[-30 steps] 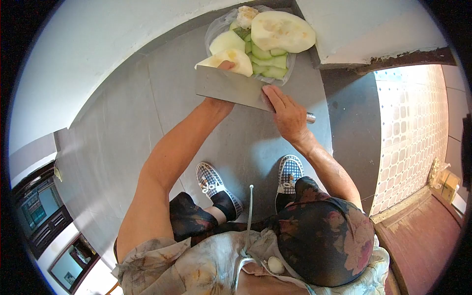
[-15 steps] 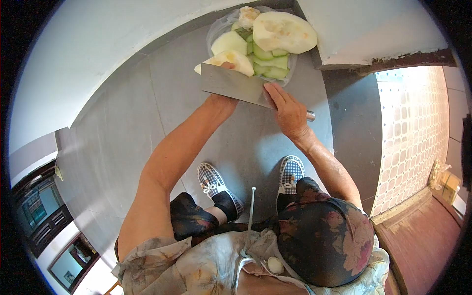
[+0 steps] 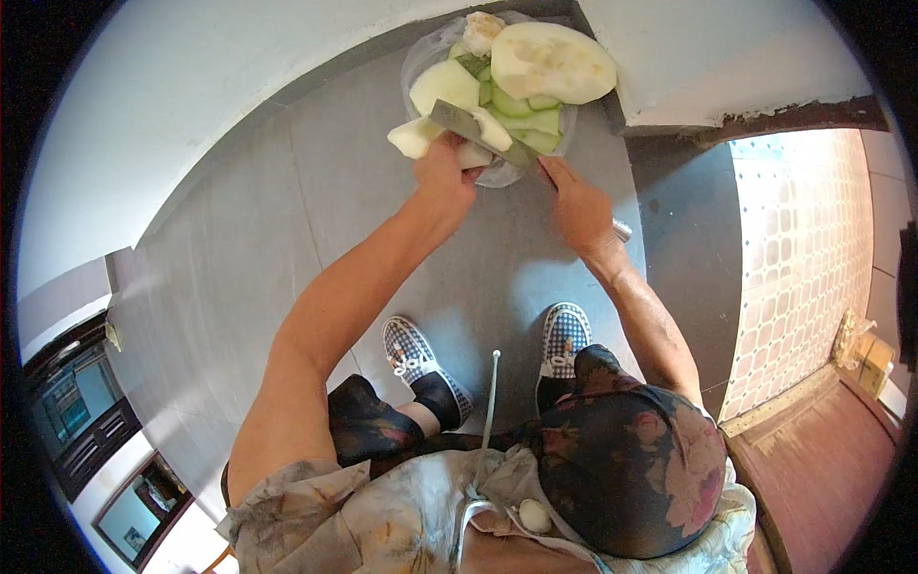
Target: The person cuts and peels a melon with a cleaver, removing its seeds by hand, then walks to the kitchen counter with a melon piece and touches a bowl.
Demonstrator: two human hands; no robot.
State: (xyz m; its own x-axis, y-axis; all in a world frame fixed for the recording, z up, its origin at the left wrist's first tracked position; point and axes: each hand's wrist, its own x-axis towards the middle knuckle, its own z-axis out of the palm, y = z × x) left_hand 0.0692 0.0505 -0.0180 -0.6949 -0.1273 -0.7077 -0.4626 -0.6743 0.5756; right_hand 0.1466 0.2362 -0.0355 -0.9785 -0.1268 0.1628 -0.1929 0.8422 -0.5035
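My left hand (image 3: 444,177) is closed around a pale, peeled piece of gourd (image 3: 409,139), held over the edge of a clear plastic bag (image 3: 497,178). In my right hand (image 3: 581,210) is a cleaver (image 3: 457,121), gripped by its handle. Its blade is turned nearly edge-on and sits in or against the gourd piece, with pale flesh showing on both sides. Beyond it, another pale chunk (image 3: 445,84), a big cut gourd half (image 3: 555,62) and several green slices (image 3: 535,122) lie on the bag. The fingers of my left hand are partly hidden beneath the piece.
The bag lies on grey floor tiles (image 3: 239,239) close to a white wall (image 3: 688,57). A whitish, pulpy lump (image 3: 483,31) sits at its far edge. My checked shoes (image 3: 566,335) stand below. Patterned tiles (image 3: 803,258) and a brown wooden board (image 3: 822,459) are at right.
The cleaver has turned from broadside to nearly edge-on, into or against the gourd piece. My left hand has risen into view from behind the blade, and my right hand has shifted slightly right.
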